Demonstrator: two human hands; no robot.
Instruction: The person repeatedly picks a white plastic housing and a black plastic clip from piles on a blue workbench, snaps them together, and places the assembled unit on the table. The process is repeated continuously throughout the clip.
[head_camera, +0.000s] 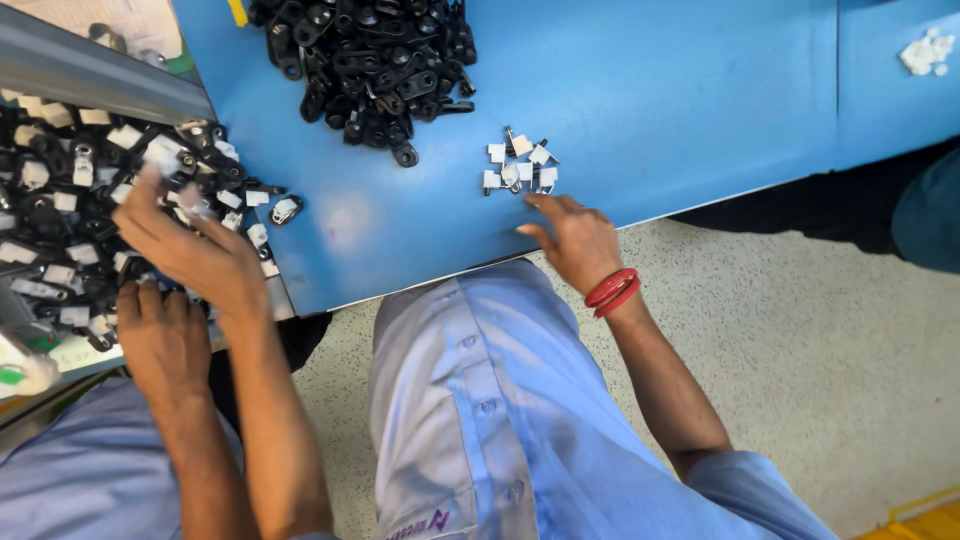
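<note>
two hands are out over the blue table (650, 90). right hand (575, 240), red bangles at the wrist, holds nothing, fingers spread and a fingertip just short of the small cluster of white-tagged clips (520, 168). left hand (190, 245) reaches with loose fingers into the mixed heap of clips (70, 200); whether it holds one i cannot tell. a co-worker's hand (160, 335) rests just beside it. black clips (370, 60) lie further up. likely risk: a sweep scatters the cluster, or the neighbouring hands collide
</note>
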